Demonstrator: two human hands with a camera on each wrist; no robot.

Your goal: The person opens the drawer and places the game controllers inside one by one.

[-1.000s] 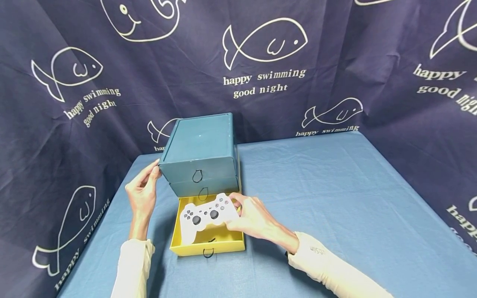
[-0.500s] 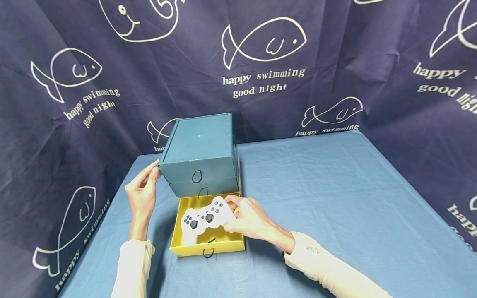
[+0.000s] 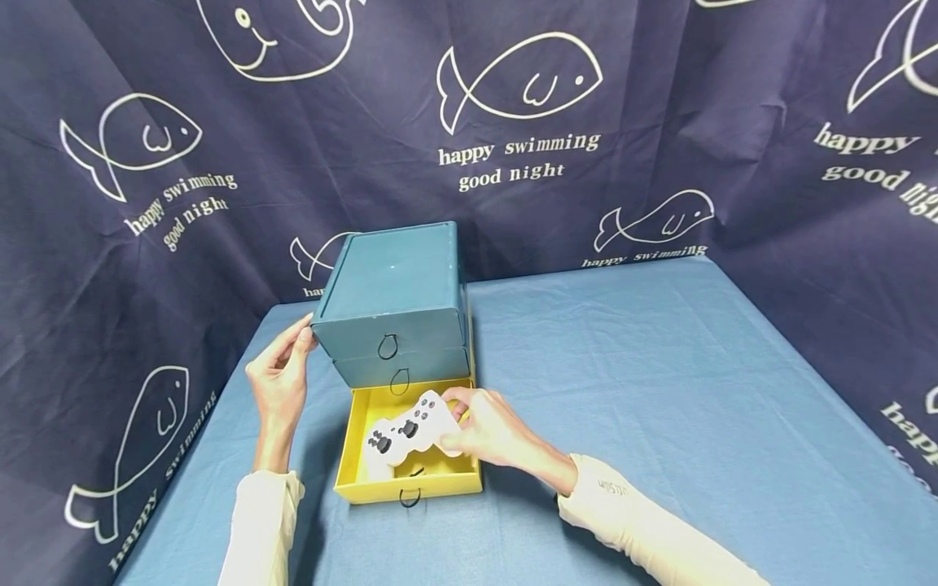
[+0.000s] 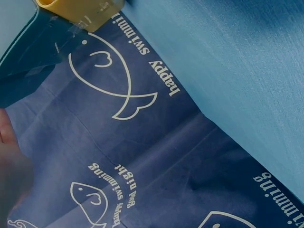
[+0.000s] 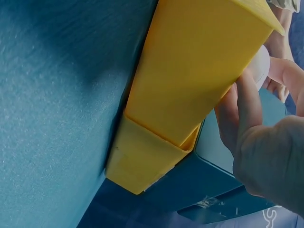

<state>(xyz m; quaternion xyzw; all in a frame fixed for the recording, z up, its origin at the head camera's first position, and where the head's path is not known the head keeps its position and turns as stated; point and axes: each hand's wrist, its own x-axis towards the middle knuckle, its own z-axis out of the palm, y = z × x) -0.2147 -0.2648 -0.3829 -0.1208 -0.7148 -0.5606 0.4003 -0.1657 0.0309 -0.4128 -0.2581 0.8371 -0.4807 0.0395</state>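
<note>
My right hand [image 3: 493, 430] grips the right end of a white game controller [image 3: 437, 422] with black thumbsticks. The controller sits tilted inside a pulled-out yellow drawer [image 3: 399, 491], its left grip low near the drawer's front wall. In the right wrist view, only a white end of the controller [image 5: 260, 66] shows behind the yellow wall, between the fingers. Up and to the left, my left hand [image 3: 282, 378] pinches the front left corner of the blue drawer box [image 3: 392, 273] with thumb and fingertips. The left wrist view catches only a bit of that hand [image 4: 12, 166].
Two blue drawers with black loop pulls [image 3: 388, 346] are stacked above the yellow one, both pushed in. A blue cloth [image 3: 623, 366] covers the table and extends to the right. Dark blue fish-print fabric [image 3: 513, 220] hangs behind and at the sides.
My right hand has lowered the controller further into the yellow drawer, tilting it and shifting it slightly. The left hand and the drawer box have stayed put.
</note>
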